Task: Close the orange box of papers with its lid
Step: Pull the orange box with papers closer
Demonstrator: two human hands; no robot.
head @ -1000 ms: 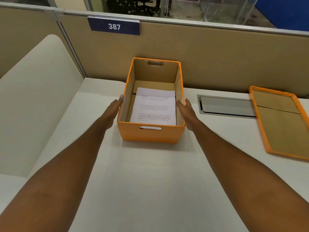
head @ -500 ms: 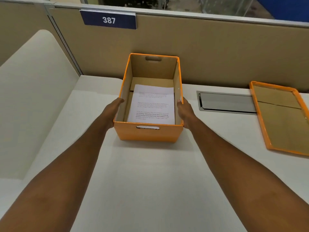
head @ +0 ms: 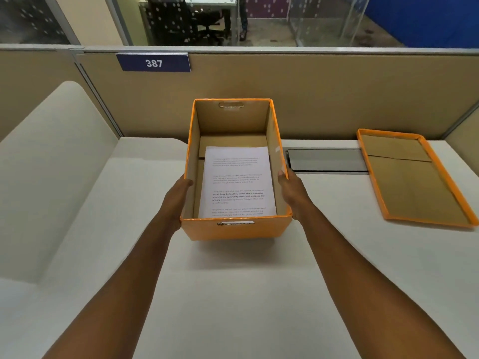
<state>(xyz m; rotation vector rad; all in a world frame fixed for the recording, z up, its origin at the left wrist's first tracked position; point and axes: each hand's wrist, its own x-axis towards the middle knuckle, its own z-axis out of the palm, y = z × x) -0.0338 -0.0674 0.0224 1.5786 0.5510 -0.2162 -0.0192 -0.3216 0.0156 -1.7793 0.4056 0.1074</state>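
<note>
An open orange box (head: 236, 230) stands in the middle of the white desk, its brown inside showing. A stack of printed white papers (head: 237, 182) lies flat on its bottom. My left hand (head: 176, 200) presses against the box's left wall, thumb over the rim. My right hand (head: 294, 195) grips the right wall the same way. The orange lid (head: 414, 182) lies upside down on the desk to the right, apart from the box and from both hands.
A tan partition (head: 324, 99) with a blue "387" sign (head: 153, 62) runs behind the box. A grey cable hatch (head: 326, 160) is set into the white desk (head: 233, 294) between box and lid. A pale side panel (head: 51, 164) rises on the left.
Both hands have closed in on the box's sides and taken hold of it. The box now sits nearer to me and the camera view has tipped up.
</note>
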